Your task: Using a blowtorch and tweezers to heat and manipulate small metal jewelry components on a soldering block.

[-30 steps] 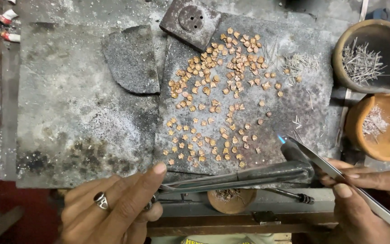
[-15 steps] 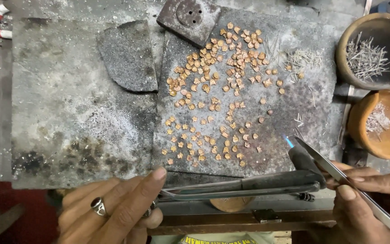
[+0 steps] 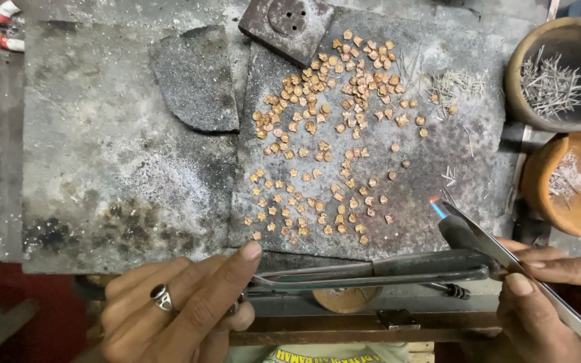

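Below the slab (image 3: pixel 371 101), our two hands at work.
Left hand (image 3: pixel 176 312) grips one torch (image 3: pixel 398 269); right hand (image 3: pixel 553 302) pinches one pair of tweezers (image 3: pixel 526 272); two clay bowls (image 3: pixel 539 181).

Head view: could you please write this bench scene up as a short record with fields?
Work surface: dark slate slab on a grey, ash-dusted bench
Pieces: many small copper-coloured pieces scattered over the slab
Left hand: left hand, ring on one finger, at the near end of a bent metal torch tube
Right hand: right hand holds long metal tweezers
Flame: small blue flame at the torch tip, just off the nearest pieces
Bowls: two clay bowls on the right, holding thin wire bits
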